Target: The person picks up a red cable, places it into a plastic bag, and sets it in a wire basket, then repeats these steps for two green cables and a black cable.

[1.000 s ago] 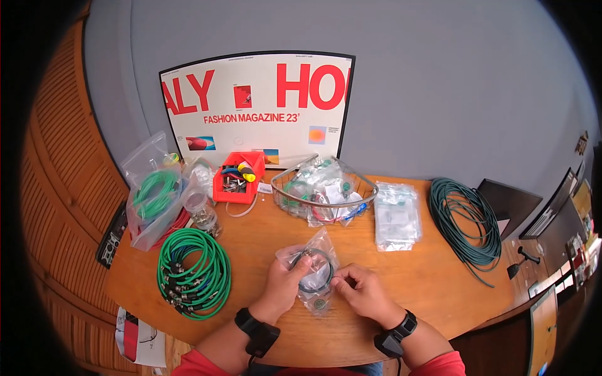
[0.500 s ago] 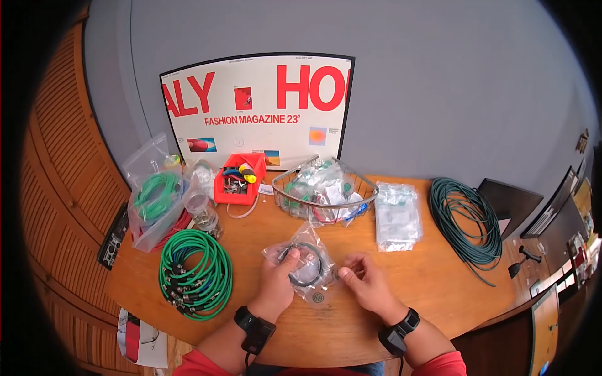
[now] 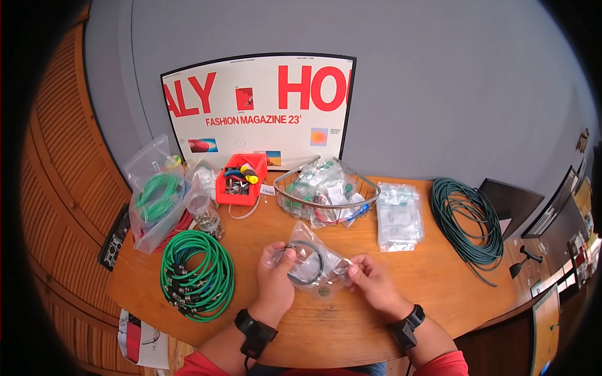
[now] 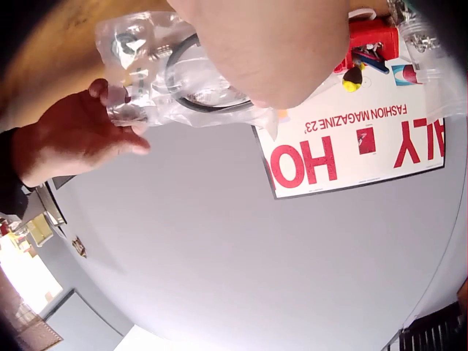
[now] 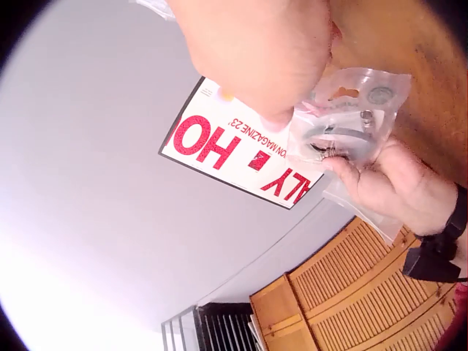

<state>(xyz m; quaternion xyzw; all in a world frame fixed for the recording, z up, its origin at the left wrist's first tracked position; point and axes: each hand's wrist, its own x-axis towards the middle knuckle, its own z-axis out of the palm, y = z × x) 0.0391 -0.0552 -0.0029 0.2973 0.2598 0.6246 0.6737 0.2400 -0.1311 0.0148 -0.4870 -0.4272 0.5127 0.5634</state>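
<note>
Over the near middle of the desk, a clear plastic bag [image 3: 302, 234] holds a coiled dark cable [image 3: 322, 263] with metal connectors. My left hand [image 3: 276, 282] grips the bag's left side, thumb lying on top of the coil. At the opposite edge, my right hand [image 3: 376, 285] pinches the plastic between thumb and fingers. The left wrist view shows the bag [image 4: 142, 80] stretched between both hands, a round green mark near one end. From the right wrist camera, the left thumb presses beside a metal connector [image 5: 329, 152] inside the bag.
Coiled green cables [image 3: 229, 276] lie left, near a bag of green cable [image 3: 141, 235] and a jar [image 3: 207, 219]. Behind are a red bin [image 3: 238, 199] of tools and a wire basket [image 3: 326, 205] of bagged parts. Flat bags [image 3: 399, 219] and a dark green coil [image 3: 439, 219] lie right.
The right hand let go of the bag's edge, drew slightly away, then took hold of it again. The bag has shifted slightly and tilted, held by the left hand throughout.
</note>
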